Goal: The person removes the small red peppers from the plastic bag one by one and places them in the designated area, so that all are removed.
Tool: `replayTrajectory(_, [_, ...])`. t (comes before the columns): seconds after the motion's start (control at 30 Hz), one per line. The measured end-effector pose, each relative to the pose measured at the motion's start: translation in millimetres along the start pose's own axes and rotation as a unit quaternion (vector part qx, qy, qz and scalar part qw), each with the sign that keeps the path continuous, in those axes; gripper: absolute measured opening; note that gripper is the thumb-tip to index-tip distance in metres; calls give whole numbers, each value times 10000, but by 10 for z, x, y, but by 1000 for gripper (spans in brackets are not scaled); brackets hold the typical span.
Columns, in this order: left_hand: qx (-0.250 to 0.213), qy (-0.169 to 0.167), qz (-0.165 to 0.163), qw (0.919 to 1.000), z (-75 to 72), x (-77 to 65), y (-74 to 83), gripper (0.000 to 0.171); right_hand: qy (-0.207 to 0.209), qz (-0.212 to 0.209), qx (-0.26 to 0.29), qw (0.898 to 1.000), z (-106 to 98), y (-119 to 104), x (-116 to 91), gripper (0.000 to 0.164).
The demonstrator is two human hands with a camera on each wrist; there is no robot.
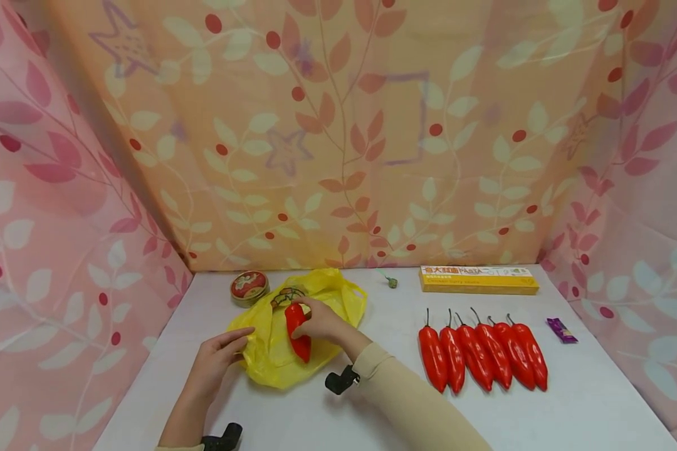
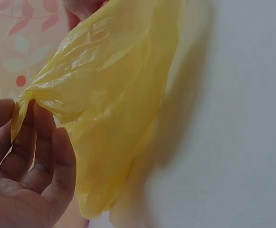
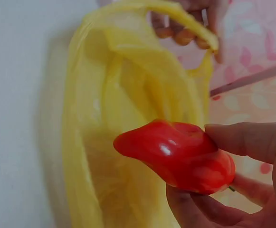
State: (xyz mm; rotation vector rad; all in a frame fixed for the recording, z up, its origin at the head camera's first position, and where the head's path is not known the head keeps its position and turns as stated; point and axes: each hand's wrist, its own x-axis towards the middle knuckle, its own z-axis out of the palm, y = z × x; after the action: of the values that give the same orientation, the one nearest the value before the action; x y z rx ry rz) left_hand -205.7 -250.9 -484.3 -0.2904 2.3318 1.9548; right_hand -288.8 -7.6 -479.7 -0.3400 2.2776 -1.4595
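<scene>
My left hand (image 1: 217, 360) pinches the edge of a yellow plastic bag (image 1: 265, 363) between thumb and fingers, as the left wrist view shows at the bag's handle (image 2: 26, 107). In my right hand (image 1: 321, 322) is a glossy red chili pepper (image 1: 298, 332), gripped between thumb and fingers. The pepper (image 3: 176, 154) is held over the bag's open mouth in the right wrist view, its tip pointing toward the bag's inside. Several more red chili peppers (image 1: 476, 357) lie side by side in a row on the white table, to the right of my right arm.
A round red and gold tin (image 1: 249, 286) stands behind the bag at the left. Farther right are a small green item (image 1: 392, 282), a yellow pasta box (image 1: 479, 280) and a purple packet (image 1: 561, 330). Patterned cloth walls (image 1: 344, 125) enclose the table (image 1: 383, 413).
</scene>
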Motion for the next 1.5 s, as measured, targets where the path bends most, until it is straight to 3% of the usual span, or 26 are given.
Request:
replayTrajectory(0.4, [136, -127, -3, 9998, 46, 9, 16, 37, 402, -420, -143, 9982, -308, 16, -484, 64])
replayTrajectory(0.87, [94, -125, -240, 9996, 82, -12, 2, 36, 1347, -223, -601, 9888, -728, 353, -1012, 59])
replayTrajectory(1.1, [115, -180, -230, 9995, 110, 9, -2, 36, 1861, 305, -759, 9791, -949, 595, -1242, 61])
replayTrajectory(1.4, [72, -210, -206, 9995, 134, 22, -22, 36, 2158, 797, -2124, 9497, -1056, 787, -1428, 63])
replayTrajectory(1.5, [93, -226, -233, 9994, 147, 33, -21, 36, 2161, 833, -2331, 9445, -1098, 831, -1444, 63])
